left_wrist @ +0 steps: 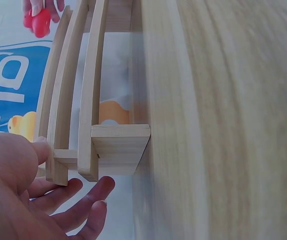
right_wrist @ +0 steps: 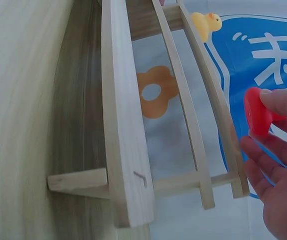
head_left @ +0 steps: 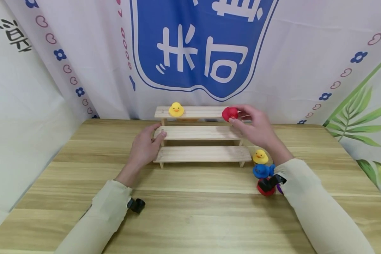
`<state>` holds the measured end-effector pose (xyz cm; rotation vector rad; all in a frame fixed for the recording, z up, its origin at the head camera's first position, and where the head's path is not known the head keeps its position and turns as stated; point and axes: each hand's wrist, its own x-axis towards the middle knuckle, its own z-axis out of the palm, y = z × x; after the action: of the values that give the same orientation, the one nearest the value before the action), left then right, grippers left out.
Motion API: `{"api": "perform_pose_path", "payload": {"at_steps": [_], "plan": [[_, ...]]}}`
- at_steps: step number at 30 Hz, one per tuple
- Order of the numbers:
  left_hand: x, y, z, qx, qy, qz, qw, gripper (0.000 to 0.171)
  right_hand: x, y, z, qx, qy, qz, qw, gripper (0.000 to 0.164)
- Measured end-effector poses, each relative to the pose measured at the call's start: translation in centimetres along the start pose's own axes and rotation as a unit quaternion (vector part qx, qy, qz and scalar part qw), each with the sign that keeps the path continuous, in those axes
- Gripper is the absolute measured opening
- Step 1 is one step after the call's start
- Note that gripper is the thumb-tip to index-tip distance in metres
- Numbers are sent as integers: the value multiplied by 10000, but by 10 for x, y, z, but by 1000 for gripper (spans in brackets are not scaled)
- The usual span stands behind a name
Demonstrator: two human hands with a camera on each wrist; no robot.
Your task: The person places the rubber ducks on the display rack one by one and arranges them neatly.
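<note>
Currently the left hand (head_left: 144,146) grips the wooden shelf (head_left: 200,132); the right hand (head_left: 255,125) pinches a red duck (head_left: 229,113)

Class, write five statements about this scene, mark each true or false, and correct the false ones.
1. The right hand holds a red duck. True.
2. The left hand holds a duck too. False: it grips the rack.
3. A yellow duck sits on the top shelf. True.
4. All the ducks are on the rack. False: a blue duck, for one, is on the table.
5. The rack has three shelves. True.
</note>
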<state>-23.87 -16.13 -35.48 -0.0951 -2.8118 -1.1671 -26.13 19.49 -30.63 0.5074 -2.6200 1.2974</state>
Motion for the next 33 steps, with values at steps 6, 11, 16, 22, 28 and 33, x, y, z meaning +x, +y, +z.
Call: {"api": "perform_pose_path", "payload": {"at_steps": [6, 11, 16, 22, 28, 33], "plan": [[1, -2, 0, 1, -54, -16, 10000, 61, 13, -4, 8, -15, -135, 64, 9999, 44], [2, -3, 1, -13, -85, -74, 9999, 61, 23, -11, 14, -43, -302, 118, 9995, 42], [2, -3, 1, -23, -86, -95, 9999, 61, 34, -17, 23, 61, -447, 94, 9989, 44], [2, -2, 0, -47, -76, -97, 9999, 61, 45, -26, 37, -32, -555, 80, 9984, 44], [1, -1, 0, -46, -103, -119, 9999, 61, 54, -30, 48, -163, -592, 340, 9975, 45], [1, -2, 0, -52, -105, -113, 9999, 62, 56, -31, 52, -206, -592, 462, 9970, 44]]}}
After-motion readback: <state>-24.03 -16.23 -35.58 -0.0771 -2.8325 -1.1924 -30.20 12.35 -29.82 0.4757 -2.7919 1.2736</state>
